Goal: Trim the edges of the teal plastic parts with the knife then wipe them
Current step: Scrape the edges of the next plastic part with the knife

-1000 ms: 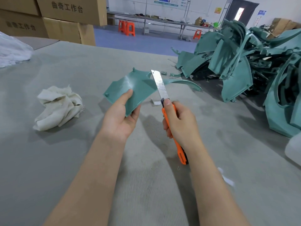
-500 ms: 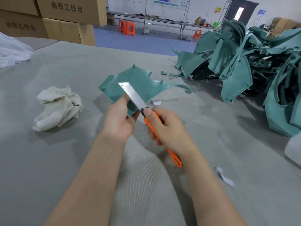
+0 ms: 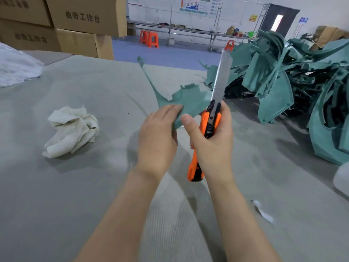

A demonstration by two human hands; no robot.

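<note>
In the left hand (image 3: 156,137) we see a teal part (image 3: 190,98) of matt plastic, without any shine. The knife (image 3: 211,120) in the right hand (image 3: 215,144) has a smooth orange plastic handle with black pieces, and a blade of dull grey metal. Left of the hands lies a cloth (image 3: 71,129), white, soft and wrinkled. Under them the desk (image 3: 75,214) carries a grey, matt, ribbed covering like felt.

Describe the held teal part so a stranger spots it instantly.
On the grey table, look left of the big teal pile, at centre. The part is a flat piece with a long thin prong, gripped by the left hand beside the knife. Unlike the pile's pieces, it is held up.
</note>
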